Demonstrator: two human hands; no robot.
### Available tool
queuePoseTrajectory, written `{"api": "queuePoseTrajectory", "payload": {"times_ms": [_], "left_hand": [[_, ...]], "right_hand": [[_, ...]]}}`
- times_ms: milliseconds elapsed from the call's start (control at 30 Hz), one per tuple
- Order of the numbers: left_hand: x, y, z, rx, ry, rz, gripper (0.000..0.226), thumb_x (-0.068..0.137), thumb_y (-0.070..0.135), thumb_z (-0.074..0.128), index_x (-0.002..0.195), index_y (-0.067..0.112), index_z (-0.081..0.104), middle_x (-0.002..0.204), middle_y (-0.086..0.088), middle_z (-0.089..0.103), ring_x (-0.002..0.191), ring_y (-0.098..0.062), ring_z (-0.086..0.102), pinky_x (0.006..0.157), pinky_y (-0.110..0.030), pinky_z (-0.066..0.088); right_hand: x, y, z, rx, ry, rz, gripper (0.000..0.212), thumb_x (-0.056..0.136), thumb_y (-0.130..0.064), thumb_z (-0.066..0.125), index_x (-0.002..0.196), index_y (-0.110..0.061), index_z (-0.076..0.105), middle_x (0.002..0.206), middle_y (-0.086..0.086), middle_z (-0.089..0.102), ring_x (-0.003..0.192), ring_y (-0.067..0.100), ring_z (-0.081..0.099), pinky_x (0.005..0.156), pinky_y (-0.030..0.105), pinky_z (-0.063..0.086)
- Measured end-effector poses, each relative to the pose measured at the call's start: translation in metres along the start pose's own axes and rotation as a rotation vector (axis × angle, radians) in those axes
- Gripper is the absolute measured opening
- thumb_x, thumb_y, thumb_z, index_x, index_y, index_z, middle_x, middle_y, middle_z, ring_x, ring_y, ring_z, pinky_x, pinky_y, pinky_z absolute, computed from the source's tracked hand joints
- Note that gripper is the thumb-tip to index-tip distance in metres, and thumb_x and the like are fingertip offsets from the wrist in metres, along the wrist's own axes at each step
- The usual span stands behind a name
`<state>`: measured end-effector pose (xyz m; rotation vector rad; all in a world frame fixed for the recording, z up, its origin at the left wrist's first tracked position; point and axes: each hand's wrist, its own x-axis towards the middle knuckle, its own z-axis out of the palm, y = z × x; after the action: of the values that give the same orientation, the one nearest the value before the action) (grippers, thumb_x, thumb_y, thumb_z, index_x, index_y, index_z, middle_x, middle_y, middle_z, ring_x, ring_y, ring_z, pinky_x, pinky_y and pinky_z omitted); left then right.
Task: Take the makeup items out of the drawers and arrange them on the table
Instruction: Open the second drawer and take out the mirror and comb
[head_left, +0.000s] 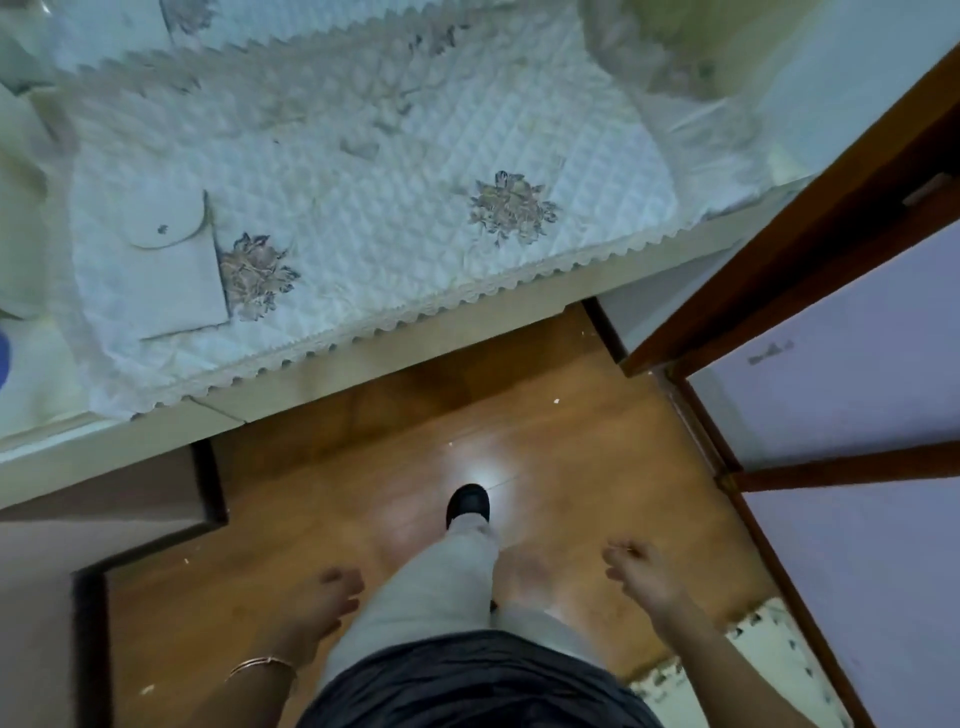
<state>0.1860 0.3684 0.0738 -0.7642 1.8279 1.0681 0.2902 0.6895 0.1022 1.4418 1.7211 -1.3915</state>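
Note:
A white table (395, 358) stands ahead of me, covered by a quilted white cloth (363, 208) with embroidered flowers. On its left part lies a pale flap pouch (176, 260). No drawer and no makeup item shows. My left hand (327, 603) hangs low at my side, fingers loosely apart and empty, with a thin bracelet on the wrist. Over the wooden floor my right hand (639, 566) hangs with its fingers loosely curled and nothing in it. Both hands are well short of the table.
My leg and dark shoe (467, 504) step over the shiny wooden floor (363, 441). A brown wooden door frame (810, 249) runs along the right. A dark-edged cabinet (93, 525) juts out at lower left. A patterned mat (753, 660) lies at lower right.

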Motion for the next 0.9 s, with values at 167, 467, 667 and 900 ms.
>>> {"api": "queuePoseTrajectory", "payload": {"times_ms": [167, 467, 667, 900], "left_hand": [[0.017, 0.073, 0.017, -0.025, -0.042, 0.069, 0.020, 0.092, 0.016, 0.049, 0.072, 0.021, 0.048, 0.097, -0.009, 0.054, 0.078, -0.017, 0.050, 0.060, -0.024, 0.033], [0.025, 0.115, 0.024, -0.160, 0.065, 0.047, 0.011, 0.095, 0.015, 0.043, 0.098, 0.011, 0.053, 0.105, -0.009, 0.056, 0.092, -0.022, 0.055, 0.075, -0.031, 0.038], [0.020, 0.095, 0.052, -0.302, 0.116, -0.113, 0.009, 0.094, 0.020, 0.046, 0.097, 0.014, 0.053, 0.106, -0.010, 0.057, 0.094, -0.023, 0.053, 0.062, -0.025, 0.033], [0.060, 0.117, 0.077, -0.452, 0.161, -0.193, 0.022, 0.095, 0.017, 0.042, 0.114, 0.011, 0.050, 0.112, -0.010, 0.057, 0.098, -0.023, 0.054, 0.081, -0.031, 0.034]], "right_hand": [[0.025, -0.039, -0.011, -0.068, -0.049, 0.063, 0.032, 0.090, -0.011, 0.052, 0.118, 0.003, 0.051, 0.093, 0.009, 0.054, 0.088, 0.026, 0.053, 0.070, 0.032, 0.039], [0.091, -0.123, -0.042, -0.208, -0.097, 0.022, 0.037, 0.092, -0.001, 0.045, 0.124, 0.017, 0.042, 0.109, 0.039, 0.049, 0.083, 0.036, 0.054, 0.059, 0.021, 0.043], [0.122, -0.172, -0.042, -0.315, -0.153, -0.020, 0.015, 0.092, -0.011, 0.047, 0.083, -0.014, 0.059, 0.083, 0.008, 0.056, 0.086, 0.027, 0.054, 0.076, 0.034, 0.040], [0.174, -0.212, -0.001, -0.479, -0.260, -0.059, 0.015, 0.092, -0.008, 0.046, 0.091, -0.010, 0.061, 0.084, 0.004, 0.051, 0.059, 0.004, 0.038, 0.043, 0.006, 0.035]]}}
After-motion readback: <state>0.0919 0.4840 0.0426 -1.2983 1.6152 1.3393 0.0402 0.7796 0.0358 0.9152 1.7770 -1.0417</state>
